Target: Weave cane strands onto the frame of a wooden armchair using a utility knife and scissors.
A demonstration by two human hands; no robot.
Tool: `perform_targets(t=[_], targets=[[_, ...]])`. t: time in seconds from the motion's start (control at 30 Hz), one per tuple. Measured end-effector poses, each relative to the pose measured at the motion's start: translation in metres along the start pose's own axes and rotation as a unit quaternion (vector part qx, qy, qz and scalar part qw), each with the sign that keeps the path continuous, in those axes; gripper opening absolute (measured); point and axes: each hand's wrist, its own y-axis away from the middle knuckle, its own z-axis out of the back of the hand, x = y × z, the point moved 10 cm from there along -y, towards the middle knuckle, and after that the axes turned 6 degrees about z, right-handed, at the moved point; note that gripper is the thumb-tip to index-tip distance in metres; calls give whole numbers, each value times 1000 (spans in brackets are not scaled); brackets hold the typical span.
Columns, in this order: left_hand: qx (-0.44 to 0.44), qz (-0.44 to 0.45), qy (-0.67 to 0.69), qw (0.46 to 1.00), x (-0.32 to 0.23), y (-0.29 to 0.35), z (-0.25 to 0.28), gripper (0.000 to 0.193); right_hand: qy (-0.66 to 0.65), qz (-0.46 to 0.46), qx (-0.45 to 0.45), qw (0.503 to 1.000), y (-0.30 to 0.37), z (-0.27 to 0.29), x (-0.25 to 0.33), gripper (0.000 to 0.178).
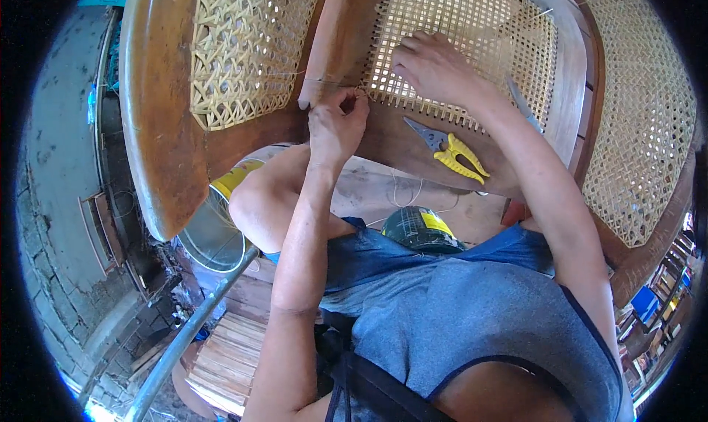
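A cane seat panel (472,42) in a wooden frame lies before me, woven in an open grid with a row of loops along its near edge. My left hand (338,123) is closed in a pinch at the panel's near left corner, where a thin cane strand (324,80) runs past the fingertips. Over the left part of the weave, my right hand (435,66) has its fingers curled down; what they hold, if anything, is hidden. Pliers with yellow handles (461,158) rest on the near wooden rail. Right of the weave lies a slim pointed tool (522,105).
Cane-filled wooden panels stand at the left (243,46) and right (638,105). Below sit a bucket (214,237) with yellow on its rim and a dark green container (420,226). A metal tube (192,333) slants beside stacked wooden slats (228,355).
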Motion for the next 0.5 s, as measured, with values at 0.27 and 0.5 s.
perform_targets(t=[0.27,0.5], targets=[[4,-1,35,999,-3,2,1,19,97,18,7,995,-5,-5,6,29],[-21,-23,14,999,-4,2,0,19,-10,-27,24,999,-6,8,-3,35]])
